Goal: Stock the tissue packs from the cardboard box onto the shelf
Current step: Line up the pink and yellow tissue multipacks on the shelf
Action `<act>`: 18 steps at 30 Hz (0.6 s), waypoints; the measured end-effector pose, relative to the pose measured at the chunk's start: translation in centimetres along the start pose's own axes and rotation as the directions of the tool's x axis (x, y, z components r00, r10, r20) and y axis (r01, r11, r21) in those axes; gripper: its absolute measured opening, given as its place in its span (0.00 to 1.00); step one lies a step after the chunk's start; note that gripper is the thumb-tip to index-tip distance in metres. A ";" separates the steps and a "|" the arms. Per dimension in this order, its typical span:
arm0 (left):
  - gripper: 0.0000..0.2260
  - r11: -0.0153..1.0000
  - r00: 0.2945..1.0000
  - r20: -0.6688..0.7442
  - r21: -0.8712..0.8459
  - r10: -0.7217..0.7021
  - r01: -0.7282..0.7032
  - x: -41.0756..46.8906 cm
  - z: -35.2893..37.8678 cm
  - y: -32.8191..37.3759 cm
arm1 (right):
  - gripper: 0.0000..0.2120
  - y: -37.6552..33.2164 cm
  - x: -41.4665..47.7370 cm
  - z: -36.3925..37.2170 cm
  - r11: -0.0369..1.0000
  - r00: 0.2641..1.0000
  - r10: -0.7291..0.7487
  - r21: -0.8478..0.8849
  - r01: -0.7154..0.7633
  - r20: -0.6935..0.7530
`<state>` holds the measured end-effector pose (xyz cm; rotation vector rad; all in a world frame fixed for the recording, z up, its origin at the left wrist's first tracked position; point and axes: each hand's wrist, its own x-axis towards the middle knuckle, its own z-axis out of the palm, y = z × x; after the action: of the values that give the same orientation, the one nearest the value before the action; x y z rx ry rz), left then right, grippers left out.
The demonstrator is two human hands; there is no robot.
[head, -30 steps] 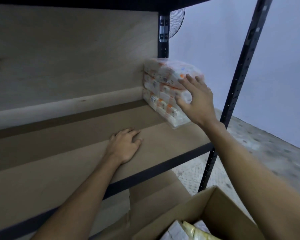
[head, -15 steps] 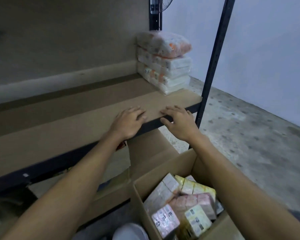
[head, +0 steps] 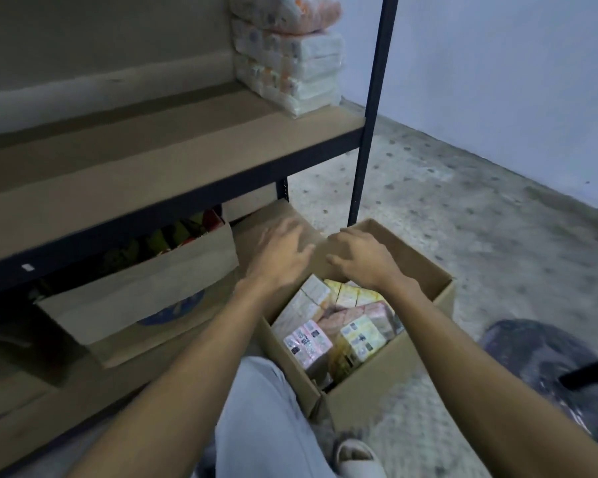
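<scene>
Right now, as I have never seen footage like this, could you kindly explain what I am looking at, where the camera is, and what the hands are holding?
There is no machine here: a person wears one wide-angle camera on the head, looking forward and down, so the two bare arms reaching in from the bottom are the wearer's own. The left hand and the right hand are both open and hold nothing; they hover over the far end of an open cardboard box on the floor. The box holds wrapped tissue packs in pink, yellow and white. On the brown shelf above, a stack of packs already sits at the right end beside the dark upright post. Below the shelf stands another open carton; its contents are too dim to name.
</scene>
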<state>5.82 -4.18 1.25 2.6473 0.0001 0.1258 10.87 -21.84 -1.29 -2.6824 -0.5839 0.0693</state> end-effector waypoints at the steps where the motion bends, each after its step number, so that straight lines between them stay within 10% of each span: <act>1: 0.22 0.999 0.997 0.063 -0.024 -0.047 0.049 -0.6 1.6 -0.3 | 0.26 0.8 -0.7 1.0 0.999 0.999 0.034 -0.007 -0.033 0.042; 8: 0.27 0.972 0.909 0.353 -0.002 -0.220 0.236 -3.3 9.9 -2.2 | 0.28 4.5 -4.3 6.3 0.980 0.949 0.183 0.034 -0.198 0.258; 18: 0.36 0.966 0.787 0.572 0.234 -0.232 0.115 -5.5 14.3 -3.7 | 0.43 6.5 -5.4 10.7 0.958 0.820 0.280 -0.089 -0.273 0.499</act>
<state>1.67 -7.75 -13.54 2.7366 0.0502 -0.8150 7.09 -25.55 -13.89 -2.7388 -0.3265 0.8810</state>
